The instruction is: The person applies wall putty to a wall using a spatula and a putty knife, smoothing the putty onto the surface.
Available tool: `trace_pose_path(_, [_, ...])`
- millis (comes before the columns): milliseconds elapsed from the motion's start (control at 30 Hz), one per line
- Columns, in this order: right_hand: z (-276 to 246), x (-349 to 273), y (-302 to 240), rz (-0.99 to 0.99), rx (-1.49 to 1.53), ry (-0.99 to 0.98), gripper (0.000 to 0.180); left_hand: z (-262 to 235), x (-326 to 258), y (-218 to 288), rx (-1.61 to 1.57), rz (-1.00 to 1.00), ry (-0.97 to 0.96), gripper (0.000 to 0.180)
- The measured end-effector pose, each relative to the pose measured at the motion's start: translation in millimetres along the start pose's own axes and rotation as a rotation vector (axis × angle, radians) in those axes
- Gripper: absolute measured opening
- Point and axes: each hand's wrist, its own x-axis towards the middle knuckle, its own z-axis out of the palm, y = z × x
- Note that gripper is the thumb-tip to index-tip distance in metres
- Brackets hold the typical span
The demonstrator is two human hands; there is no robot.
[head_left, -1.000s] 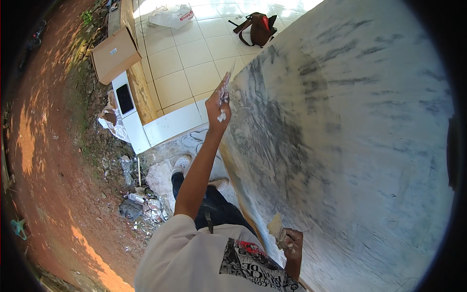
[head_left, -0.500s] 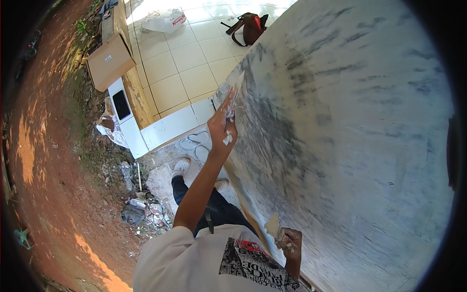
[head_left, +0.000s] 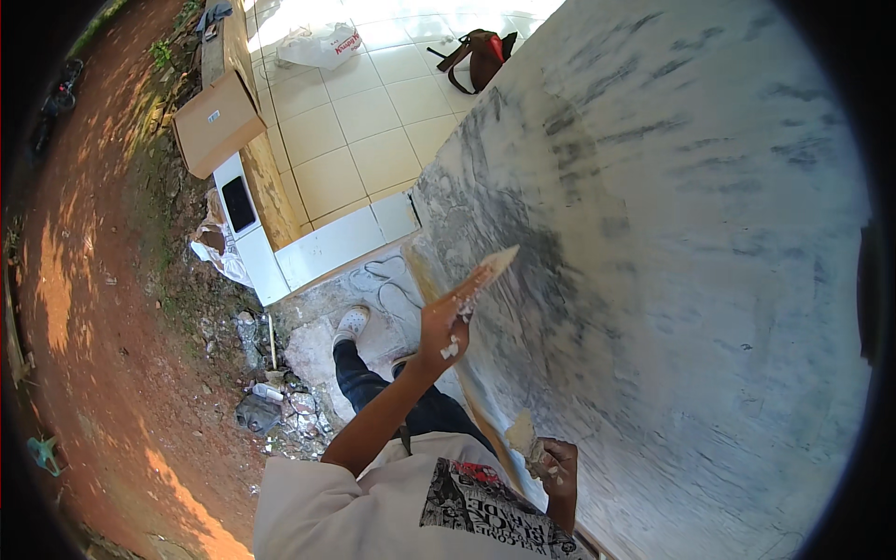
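Note:
My left hand [head_left: 444,329], flecked with white paste, is closed on a putty knife [head_left: 501,261]. Its index finger stretches along the tool, and the pale blade points up and right at the plastered wall [head_left: 672,280]. Whether the blade touches the wall I cannot tell. Grey smears and streaks mark the white surface around it. Low and close to my body, my right hand [head_left: 560,464] grips a flat scraper [head_left: 525,437] loaded with cream-coloured putty. The handle of that scraper is hidden by my fingers.
A white tiled ledge [head_left: 327,254] carries a black phone [head_left: 238,203] and a cardboard box [head_left: 217,124]. Beyond are a dark bag [head_left: 487,58] and a plastic bag [head_left: 317,47] on floor tiles. Rubble [head_left: 297,411] lies left of my feet; reddish dirt [head_left: 103,327] stretches further left.
My left hand with the putty knife has come down along the wall, nearer my body, and its blade now tilts further right. The right hand stays in about the same place.

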Motion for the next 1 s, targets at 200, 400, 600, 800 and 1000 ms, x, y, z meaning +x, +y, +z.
trace_pose_path(200, [1.7, 2.5, 3.9, 0.026, 0.052, -0.029, 0.041, -36.6, 119.9, -54.9, 0.113, -0.051, 0.238, 0.071])
trace_pose_path(400, [-3.5, -6.0, 24.9, 0.005, 0.103, -0.018, 0.036, 28.8, 84.7, -51.8, 0.151, 0.132, 0.194, 0.07])
trace_pose_path(600, [-9.8, -7.4, 21.5, -0.007, 0.108, 0.008, 0.039, -9.0, 64.0, -37.2, 0.073, -0.036, 0.299, 0.047])
trace_pose_path(800, [-12.9, -4.1, 32.7, 0.039, 0.05, -0.016, 0.048, -14.1, 142.9, -53.6, 0.129, 0.077, 0.226, 0.067])
trace_pose_path(1000, [0.4, 0.3, 15.9, 0.0, 0.013, -0.038, 0.036, 20.8, 56.6, -37.3, 0.03, 0.063, 0.217, 0.057])
